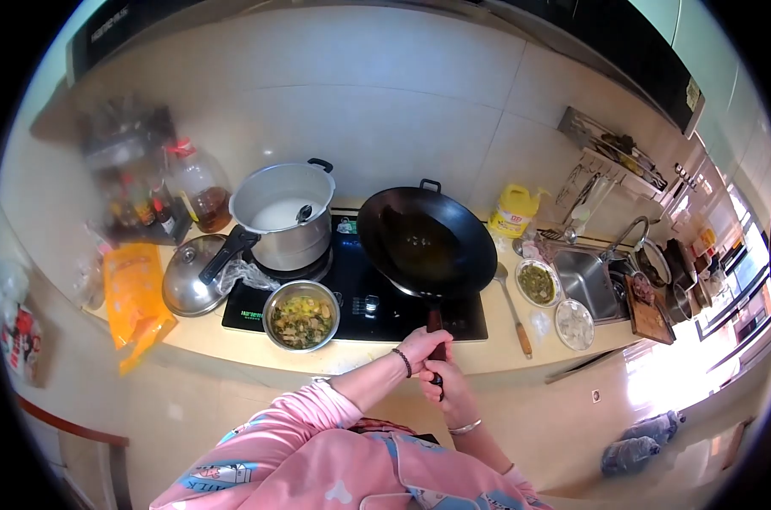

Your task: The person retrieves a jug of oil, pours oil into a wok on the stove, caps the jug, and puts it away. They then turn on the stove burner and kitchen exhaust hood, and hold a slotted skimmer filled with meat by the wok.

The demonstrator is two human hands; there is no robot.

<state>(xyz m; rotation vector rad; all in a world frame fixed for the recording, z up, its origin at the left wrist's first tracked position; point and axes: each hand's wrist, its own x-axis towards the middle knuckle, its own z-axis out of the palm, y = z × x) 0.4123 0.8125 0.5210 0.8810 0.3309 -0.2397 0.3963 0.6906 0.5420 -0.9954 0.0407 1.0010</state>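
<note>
Wok, black and wide, is over the right part of a dark glass cooktop, with a shiny pool of liquid inside; whether its base touches the glass, I cannot tell. Both hands are clenched around its handle, which points toward the person: the left hand, with a beaded bracelet at the wrist, grips nearer the pan, and the right hand, below a silver bangle, grasps near the end. Left of the wok, a deep metal pot stands on the cooktop, a black-handled pressure-cooker-style grip jutting out. In front of it, a steel bowl holds chopped greens and pale pieces. Farther left on the table are a domed metal lid and an orange bag. To the right lie a wooden-handled spatula and, beside the sink, a dish of greens.
</note>
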